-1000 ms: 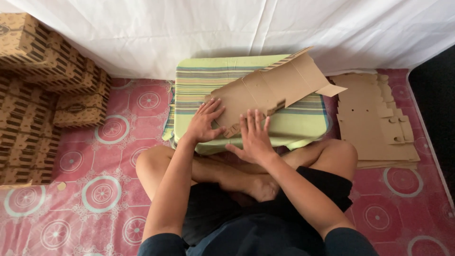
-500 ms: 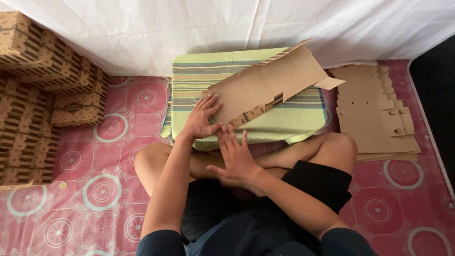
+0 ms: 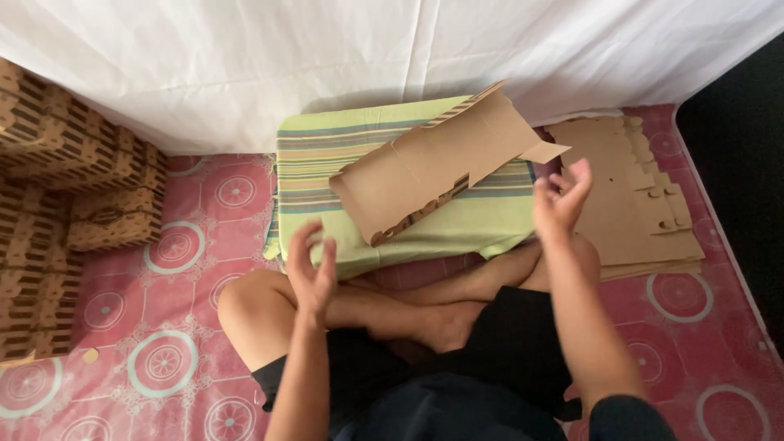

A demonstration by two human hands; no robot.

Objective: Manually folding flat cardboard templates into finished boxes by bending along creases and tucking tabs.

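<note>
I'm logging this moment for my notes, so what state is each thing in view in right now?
Cardboard blank: part folded, lying on the cushion, untouched.
Cushion: flat on the floor, striped green cover.
Flat blanks: stacked, unfolded.
Finished boxes: folded, piled at the wall.
Left hand: open, empty, raised.
Right hand: open, empty, raised.
</note>
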